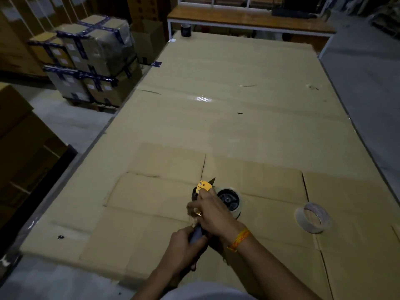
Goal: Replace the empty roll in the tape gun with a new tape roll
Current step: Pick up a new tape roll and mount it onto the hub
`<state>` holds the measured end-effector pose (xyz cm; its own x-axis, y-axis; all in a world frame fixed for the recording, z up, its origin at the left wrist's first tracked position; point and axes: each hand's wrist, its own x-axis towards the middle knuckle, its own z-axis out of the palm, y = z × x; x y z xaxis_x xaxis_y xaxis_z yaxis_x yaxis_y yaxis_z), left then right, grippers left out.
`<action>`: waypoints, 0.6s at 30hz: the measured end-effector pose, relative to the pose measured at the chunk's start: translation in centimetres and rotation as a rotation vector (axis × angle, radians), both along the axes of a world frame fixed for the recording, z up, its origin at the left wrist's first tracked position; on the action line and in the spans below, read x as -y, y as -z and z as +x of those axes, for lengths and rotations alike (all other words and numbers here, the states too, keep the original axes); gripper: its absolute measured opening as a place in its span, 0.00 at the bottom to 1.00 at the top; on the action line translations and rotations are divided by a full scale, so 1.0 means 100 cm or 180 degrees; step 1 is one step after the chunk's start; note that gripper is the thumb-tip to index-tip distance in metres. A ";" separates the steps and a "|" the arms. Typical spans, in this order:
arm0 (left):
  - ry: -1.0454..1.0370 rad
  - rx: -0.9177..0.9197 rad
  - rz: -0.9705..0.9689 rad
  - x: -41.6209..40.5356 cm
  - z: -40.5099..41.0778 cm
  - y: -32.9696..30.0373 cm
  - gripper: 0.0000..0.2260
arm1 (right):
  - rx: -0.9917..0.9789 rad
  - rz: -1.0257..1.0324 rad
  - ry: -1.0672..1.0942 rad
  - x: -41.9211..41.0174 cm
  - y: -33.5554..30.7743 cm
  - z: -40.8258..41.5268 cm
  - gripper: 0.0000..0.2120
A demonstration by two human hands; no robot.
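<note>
The tape gun [204,187] lies near the front of the cardboard-covered table [238,118], its yellow guard and blade pointing away from me. A clear tape roll [232,200] sits on its dark hub. My left hand [184,247] grips the gun's dark handle. My right hand [211,210] reaches over the gun's front, fingers pinching at the tape strand by the yellow guard. An empty roll core [313,217] lies on the cardboard to the right.
A dark tape roll [185,30] stands at the table's far left corner. Stacked taped boxes [86,59] sit on a pallet left of the table. A wooden bench [249,18] runs across the back. Brown cartons [19,144] stand near left.
</note>
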<state>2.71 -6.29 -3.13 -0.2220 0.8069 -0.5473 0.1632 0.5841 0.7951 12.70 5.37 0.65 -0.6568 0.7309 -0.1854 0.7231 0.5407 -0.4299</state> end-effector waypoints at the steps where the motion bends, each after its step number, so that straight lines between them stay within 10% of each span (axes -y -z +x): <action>1: -0.0086 -0.0037 -0.0020 0.001 -0.001 0.000 0.25 | 0.0040 0.0093 -0.0083 -0.001 -0.003 0.000 0.22; 6: -0.0322 -0.0091 0.0036 0.007 -0.005 -0.004 0.28 | -0.0558 0.0366 0.0597 -0.011 -0.021 0.027 0.15; 11: -0.0260 0.0084 0.0078 0.007 -0.007 -0.005 0.25 | 0.0617 -0.0043 0.1185 -0.037 -0.022 0.052 0.49; 18: -0.0252 0.0032 0.0115 0.006 -0.006 -0.004 0.25 | 0.0750 -0.0378 0.0622 -0.052 -0.028 0.058 0.47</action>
<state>2.14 -6.89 -2.75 -0.2806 0.8063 -0.5206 0.1096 0.5658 0.8172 18.54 10.57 3.45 -0.4352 0.8030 -0.4071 0.8952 0.3380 -0.2903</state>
